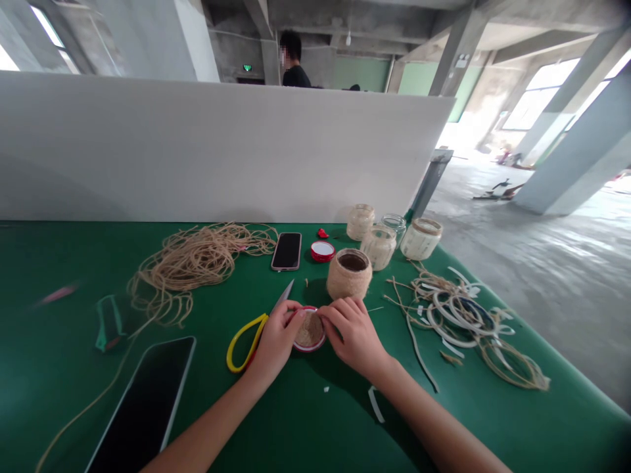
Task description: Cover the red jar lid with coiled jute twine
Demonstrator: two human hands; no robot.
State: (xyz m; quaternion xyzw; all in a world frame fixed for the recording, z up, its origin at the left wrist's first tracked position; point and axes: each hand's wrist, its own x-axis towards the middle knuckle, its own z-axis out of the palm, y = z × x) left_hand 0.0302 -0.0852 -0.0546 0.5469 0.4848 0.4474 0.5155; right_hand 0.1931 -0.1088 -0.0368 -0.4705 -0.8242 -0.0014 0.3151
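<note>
Left hand [276, 341] is curling around the left edge of a red-rimmed lid [309, 347], fingertips on the rim. Right hand [352, 335] is arching over the right edge, fingers [328, 316] pressing on the lid's top. Both hands are closed in, lid sitting between them on the green table mat [54, 368], with a tan twine coil [309, 330] covering its top.

Yellow-handled scissors [245, 342] are sticking out under the left palm, blade tip pointing up and away. Can't tell if they're gripped or just trapped there.

Black tablet [142, 407] is lying near left forearm. White strips and twine offcuts [453, 315] are sitting right of the right hand. Twine-wrapped jar [349, 274] is standing just beyond the hands. Loose twine pile [187, 272] is spreading left of a phone [286, 251]. Red lid [323, 251] and more jars [389, 236] are sitting farther back. White partition [221, 151] is running behind the mat, a person [292, 59] standing beyond it.
</note>
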